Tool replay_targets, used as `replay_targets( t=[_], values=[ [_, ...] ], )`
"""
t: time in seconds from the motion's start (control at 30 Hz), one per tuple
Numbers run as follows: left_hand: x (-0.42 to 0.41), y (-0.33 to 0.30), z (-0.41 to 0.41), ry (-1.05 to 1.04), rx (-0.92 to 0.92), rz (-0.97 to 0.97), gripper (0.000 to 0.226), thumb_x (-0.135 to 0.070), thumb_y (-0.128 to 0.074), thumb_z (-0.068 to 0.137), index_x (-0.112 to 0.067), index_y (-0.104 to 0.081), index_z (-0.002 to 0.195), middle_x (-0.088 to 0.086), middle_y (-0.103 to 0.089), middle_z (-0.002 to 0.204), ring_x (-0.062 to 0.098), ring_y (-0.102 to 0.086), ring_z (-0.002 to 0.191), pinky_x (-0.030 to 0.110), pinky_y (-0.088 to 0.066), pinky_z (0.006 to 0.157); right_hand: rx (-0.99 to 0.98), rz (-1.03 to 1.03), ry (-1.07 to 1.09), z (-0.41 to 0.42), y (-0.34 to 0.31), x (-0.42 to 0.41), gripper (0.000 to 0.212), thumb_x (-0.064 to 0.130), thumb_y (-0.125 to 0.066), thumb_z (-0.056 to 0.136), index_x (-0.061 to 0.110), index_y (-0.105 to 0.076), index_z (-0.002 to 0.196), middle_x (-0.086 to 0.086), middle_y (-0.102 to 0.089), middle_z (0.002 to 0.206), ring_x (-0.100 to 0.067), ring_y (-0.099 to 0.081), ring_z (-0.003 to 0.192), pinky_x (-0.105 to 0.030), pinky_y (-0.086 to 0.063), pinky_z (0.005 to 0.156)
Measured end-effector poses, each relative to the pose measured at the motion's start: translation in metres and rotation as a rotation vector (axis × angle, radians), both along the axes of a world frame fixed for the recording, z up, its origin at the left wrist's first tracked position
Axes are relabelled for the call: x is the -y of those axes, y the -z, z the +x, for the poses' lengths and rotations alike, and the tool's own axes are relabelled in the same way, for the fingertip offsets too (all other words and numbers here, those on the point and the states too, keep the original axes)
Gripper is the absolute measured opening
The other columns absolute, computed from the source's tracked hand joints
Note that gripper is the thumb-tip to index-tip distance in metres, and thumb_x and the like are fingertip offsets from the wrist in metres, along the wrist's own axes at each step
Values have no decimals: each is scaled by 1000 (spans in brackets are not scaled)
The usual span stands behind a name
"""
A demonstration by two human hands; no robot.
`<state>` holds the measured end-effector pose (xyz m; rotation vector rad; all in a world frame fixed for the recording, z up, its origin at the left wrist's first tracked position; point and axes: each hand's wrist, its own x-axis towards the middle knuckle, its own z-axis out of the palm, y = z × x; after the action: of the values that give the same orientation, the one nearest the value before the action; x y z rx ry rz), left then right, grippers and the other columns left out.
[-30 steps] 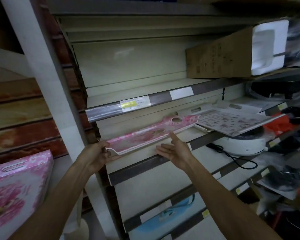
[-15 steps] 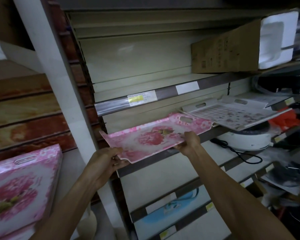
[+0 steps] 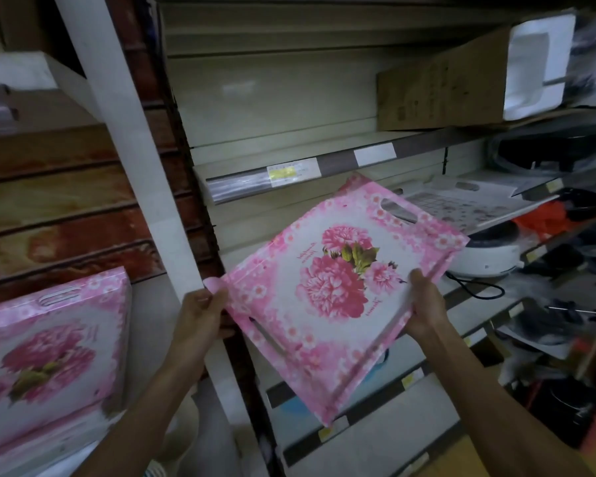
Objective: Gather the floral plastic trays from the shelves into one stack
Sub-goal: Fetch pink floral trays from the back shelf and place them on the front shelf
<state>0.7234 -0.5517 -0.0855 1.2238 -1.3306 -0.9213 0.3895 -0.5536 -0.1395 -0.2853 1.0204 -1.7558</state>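
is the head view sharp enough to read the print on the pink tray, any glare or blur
Head view: dim; pink tray flowers clear, its small lettering too soft to read; right-edge clutter smeared; faint glare on the shelf's back panel; wide-angle lens bows the white post.

A shop: price labels on shelf edges, boxed goods.

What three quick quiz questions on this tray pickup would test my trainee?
1. True or false: both hands grip the pink floral tray.
2. Which tray remains on the shelf? A) grey patterned tray B) blue tray
3. Fill in: the other pink tray leans at the lower ____.

Key: 1 true, left hand and right hand pinch opposite edges; 2 A; 3 left.
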Motion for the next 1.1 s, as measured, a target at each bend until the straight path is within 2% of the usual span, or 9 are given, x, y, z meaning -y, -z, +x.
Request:
replay_targets(
  t=[0.07,0.13,0.23,0.33,0.43,0.6,0.73,0.9,1.1],
  values=[
    [5,-1,8,-142,48,-122,10,-32,-60,94,-30,-61,104,1,-70,96,20,-70,80,23,-52,59,6,-71,-24,0,9,-17,29,29,-49,101,8,-56,119,-11,-68,117,-28,-72,97,-49,-58,83],
    [13,-3,16,-207,179,-206,34,-26,-63,92,-19,-51,123,10,-57,114,15,-61,80,22,-47,62,-6,-108,-16,1,18,-33,22,29,-49,101,13,-59,112,-9,-72,110,-25,-75,89,-48,-58,82],
    [16,-12,19,-55,460,-263,27,-30,-59,94,-15,-58,117,-3,-60,104,-3,-59,81,10,-43,66,-46,-120,4,6,28,-52,31,34,-52,99,14,-57,123,-11,-71,117,-30,-69,105,-52,-54,92],
    [14,-15,16,152,636,-193,26,-36,-53,97,-18,-61,113,-7,-62,102,4,-60,93,11,-42,72,-162,-88,52,13,32,-70,29,44,-57,94,18,-59,108,0,-71,93,-17,-71,83,-34,-57,69],
    [9,-15,10,279,645,-140,34,-43,-50,96,-18,-61,117,-5,-63,107,9,-59,96,12,-41,74,-172,-72,98,16,37,-85,44,49,-61,90,9,-61,109,-4,-72,83,-24,-72,76,-37,-59,65],
    [-3,-9,8,432,594,-124,33,-44,-46,98,-22,-66,110,-7,-71,100,12,-68,93,33,-54,87,-94,-175,45,20,36,-102,43,47,-57,92,15,-64,121,-15,-71,117,-33,-70,104,-43,-60,73],
    [-15,-1,16,469,515,-177,31,-42,-43,100,-27,-64,118,-9,-72,85,0,-68,75,9,-49,64,-119,-177,47,29,29,-110,54,49,-62,88,15,-59,130,-16,-69,122,-36,-67,109,-51,-58,85],
    [-24,0,46,406,446,-186,27,-40,-41,101,-23,-62,95,3,-62,68,11,-58,58,29,-46,61,-175,-216,-29,56,13,-106,46,45,-55,94,13,-60,126,-15,-72,114,-35,-70,103,-47,-60,76],
    [-35,-7,103,319,425,-234,28,-40,-42,100,-29,-59,81,-10,-63,63,1,-58,54,16,-46,54,-160,-214,-108,105,-2,-84,38,48,-60,90,20,-71,114,-14,-72,115,-35,-70,103,-49,-60,77]
  ],
)
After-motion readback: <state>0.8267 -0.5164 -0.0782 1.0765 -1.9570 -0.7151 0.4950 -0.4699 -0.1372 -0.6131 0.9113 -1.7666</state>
